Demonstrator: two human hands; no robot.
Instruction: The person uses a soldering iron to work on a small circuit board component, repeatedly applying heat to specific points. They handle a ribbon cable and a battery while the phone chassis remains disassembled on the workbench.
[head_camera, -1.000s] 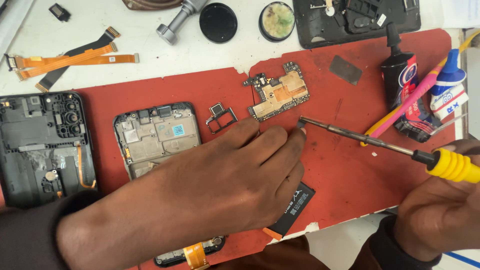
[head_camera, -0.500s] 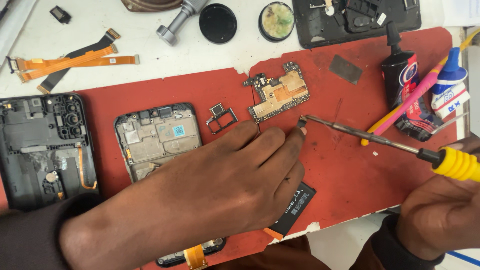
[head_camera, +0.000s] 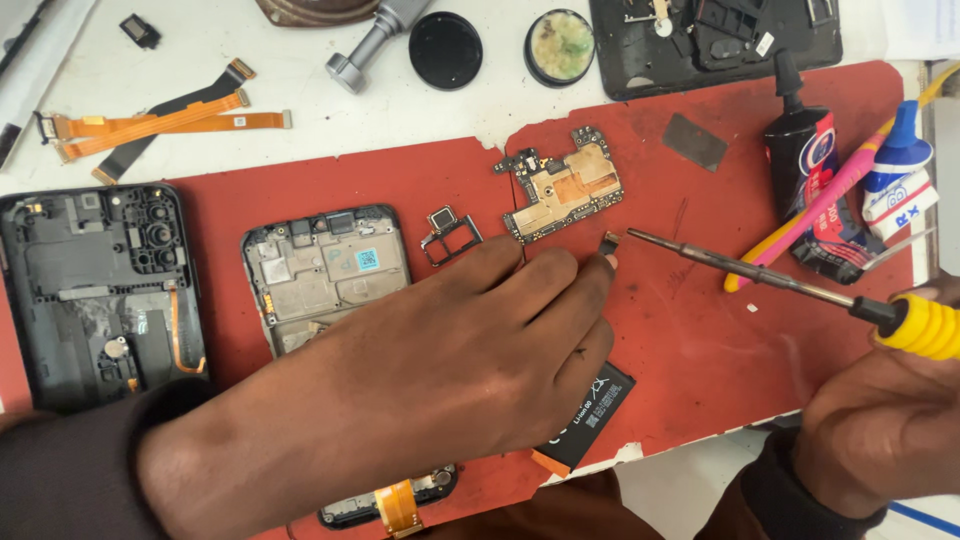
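Red matting (head_camera: 400, 180) covers most of the white bench (head_camera: 330, 110), its far edge torn and uneven, and the only bare stretch of red lies at three o'clock from the fingertips, under the shaft of the tool.

At twelve o'clock from the left hand (head_camera: 450, 370) sits a bronze-shielded circuit board (head_camera: 565, 185), just beyond the fingers. That hand lies palm down, fingers together and stretched out, its foremost fingertip pressing on a tiny dark component (head_camera: 610, 240) on the mat; whether anything is pinched beneath I cannot tell.

At three o'clock the right hand (head_camera: 890, 420) is closed round the yellow handle of a screwdriver (head_camera: 760, 275), whose thin metal tip stops just beside the small part, not quite touching it.

Much is covered. An opened phone frame (head_camera: 325, 270) at ten o'clock disappears under the left wrist, a black battery (head_camera: 590, 420) pokes out from beneath the palm at five o'clock, and another phone body (head_camera: 100, 290) at nine o'clock is cut off by the sleeve. Orange ribbon cables (head_camera: 160, 125) lie well apart at eleven o'clock. Glue bottles (head_camera: 820, 180) crowd the two o'clock edge.
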